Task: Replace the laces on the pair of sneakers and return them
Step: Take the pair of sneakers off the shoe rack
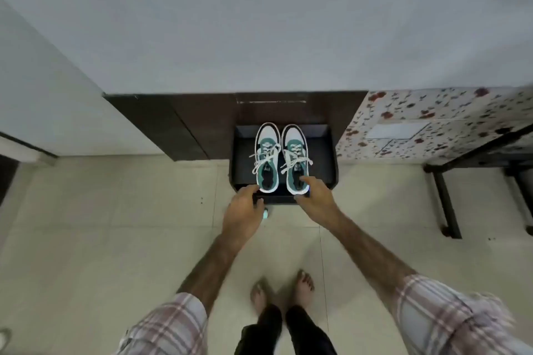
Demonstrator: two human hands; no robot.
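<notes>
Two white and teal sneakers stand side by side, toes pointing away from me, in an open dark drawer of a low cabinet. The left sneaker and the right sneaker both carry white laces tied over the tongue. My left hand is at the drawer's front edge beside the left sneaker's heel, fingers curled over that edge. My right hand reaches to the right sneaker's heel, its index finger lying on the collar and its thumb under the heel.
The dark brown cabinet runs along the wall. A surface with a floral cover stands to the right on black metal legs. My bare feet are on the pale tiled floor.
</notes>
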